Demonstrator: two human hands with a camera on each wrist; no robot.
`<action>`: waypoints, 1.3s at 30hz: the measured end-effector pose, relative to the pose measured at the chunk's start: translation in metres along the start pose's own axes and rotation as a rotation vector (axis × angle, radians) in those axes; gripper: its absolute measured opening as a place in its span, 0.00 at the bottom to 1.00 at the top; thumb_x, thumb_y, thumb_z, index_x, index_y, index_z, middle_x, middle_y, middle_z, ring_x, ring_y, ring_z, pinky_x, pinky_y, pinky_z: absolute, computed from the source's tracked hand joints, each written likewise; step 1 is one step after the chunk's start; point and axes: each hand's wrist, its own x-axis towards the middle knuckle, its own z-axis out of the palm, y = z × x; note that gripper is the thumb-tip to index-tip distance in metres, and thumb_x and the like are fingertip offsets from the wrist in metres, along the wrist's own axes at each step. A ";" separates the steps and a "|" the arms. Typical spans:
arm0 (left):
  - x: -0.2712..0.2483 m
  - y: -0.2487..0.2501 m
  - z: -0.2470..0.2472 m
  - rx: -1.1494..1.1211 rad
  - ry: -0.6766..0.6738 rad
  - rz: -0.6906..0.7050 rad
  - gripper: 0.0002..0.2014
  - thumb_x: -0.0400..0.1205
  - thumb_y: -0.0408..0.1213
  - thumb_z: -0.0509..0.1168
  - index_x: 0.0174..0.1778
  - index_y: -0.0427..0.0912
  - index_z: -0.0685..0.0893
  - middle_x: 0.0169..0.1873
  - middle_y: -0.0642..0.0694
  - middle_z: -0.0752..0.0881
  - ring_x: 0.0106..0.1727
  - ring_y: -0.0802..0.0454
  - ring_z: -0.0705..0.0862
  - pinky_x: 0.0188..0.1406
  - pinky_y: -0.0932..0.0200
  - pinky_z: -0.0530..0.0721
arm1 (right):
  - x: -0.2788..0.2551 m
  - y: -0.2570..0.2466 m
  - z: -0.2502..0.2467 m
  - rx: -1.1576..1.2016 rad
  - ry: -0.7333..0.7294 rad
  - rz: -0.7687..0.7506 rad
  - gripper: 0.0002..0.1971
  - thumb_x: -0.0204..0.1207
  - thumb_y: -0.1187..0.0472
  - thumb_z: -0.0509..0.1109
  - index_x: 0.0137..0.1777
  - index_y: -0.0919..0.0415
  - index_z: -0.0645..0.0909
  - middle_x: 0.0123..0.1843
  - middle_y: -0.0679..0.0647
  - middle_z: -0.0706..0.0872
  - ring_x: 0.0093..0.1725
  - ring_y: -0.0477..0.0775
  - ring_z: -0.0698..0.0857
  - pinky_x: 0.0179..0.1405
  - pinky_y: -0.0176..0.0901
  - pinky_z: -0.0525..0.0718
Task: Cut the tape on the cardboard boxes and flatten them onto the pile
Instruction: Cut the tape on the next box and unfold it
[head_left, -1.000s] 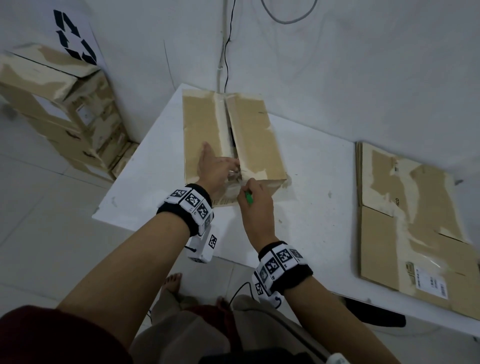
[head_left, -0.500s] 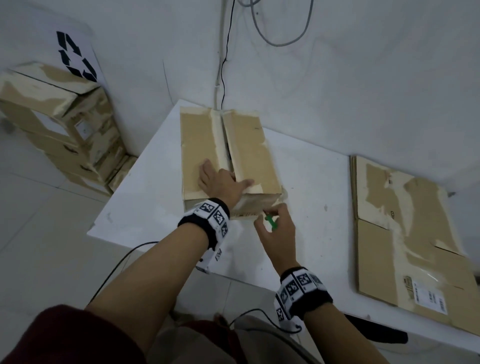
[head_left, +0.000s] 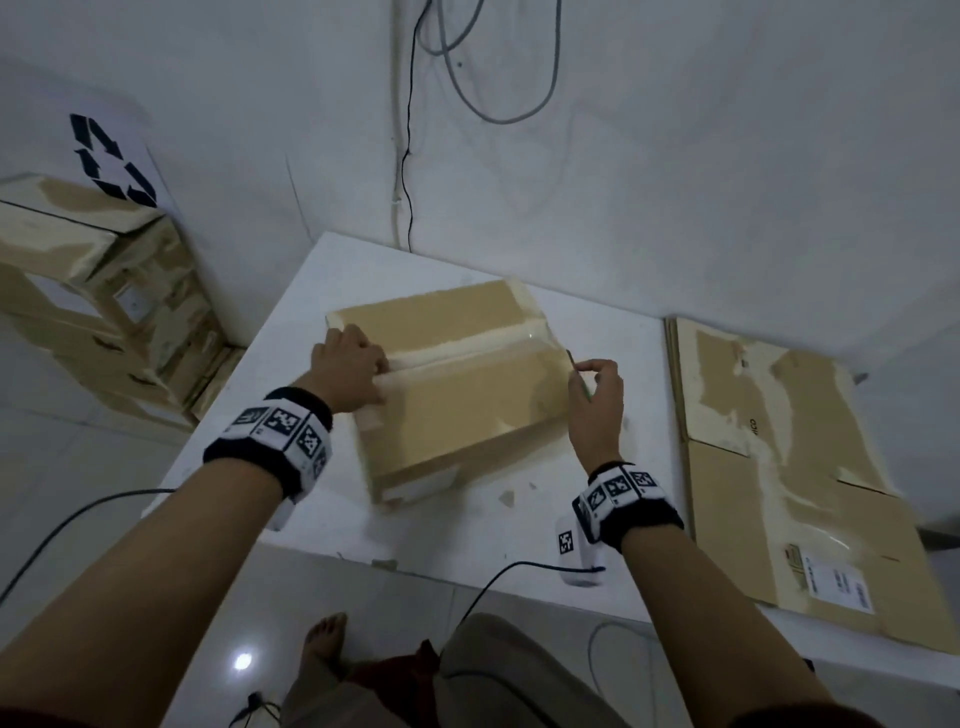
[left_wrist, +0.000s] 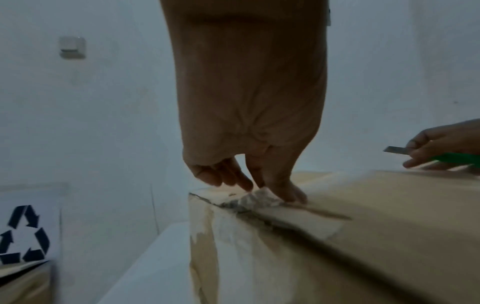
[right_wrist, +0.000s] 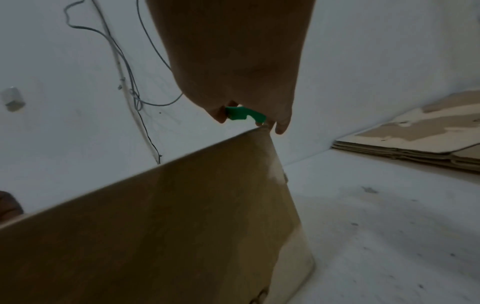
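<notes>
White table (head_left: 291, 332) fills the frame's centre, bearing a taped cardboard box (head_left: 457, 395); left hand (head_left: 349, 371) presses flat-fingered on its seam, right hand (head_left: 597, 400) pinches a green-handled cutter (left_wrist: 405, 151) (blade at the box's right edge).

Upper left of frame: black recycling-arrows sign (head_left: 111, 158) on white wall. Upper centre: looping grey cables (head_left: 498, 78). Lower left: pale tiled floor (head_left: 78, 467).
</notes>
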 end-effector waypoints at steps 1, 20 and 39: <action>0.000 -0.004 -0.003 0.011 -0.018 -0.004 0.22 0.77 0.48 0.71 0.66 0.49 0.78 0.67 0.40 0.70 0.69 0.37 0.67 0.68 0.45 0.67 | -0.002 0.001 0.000 0.007 -0.013 0.020 0.03 0.85 0.62 0.62 0.56 0.58 0.74 0.52 0.51 0.78 0.47 0.37 0.75 0.43 0.35 0.72; 0.000 0.148 0.040 -0.012 -0.003 0.259 0.54 0.55 0.77 0.70 0.67 0.39 0.71 0.63 0.43 0.72 0.66 0.43 0.69 0.69 0.43 0.68 | -0.045 0.012 -0.034 0.225 -0.184 0.206 0.02 0.85 0.59 0.65 0.54 0.56 0.74 0.49 0.53 0.90 0.41 0.51 0.91 0.40 0.44 0.88; -0.009 0.157 0.047 0.020 0.013 0.206 0.49 0.54 0.68 0.77 0.67 0.45 0.71 0.62 0.44 0.70 0.64 0.43 0.68 0.65 0.47 0.65 | 0.049 -0.034 -0.029 -0.682 -0.615 -0.242 0.04 0.74 0.53 0.73 0.41 0.44 0.89 0.45 0.38 0.88 0.51 0.42 0.81 0.53 0.49 0.59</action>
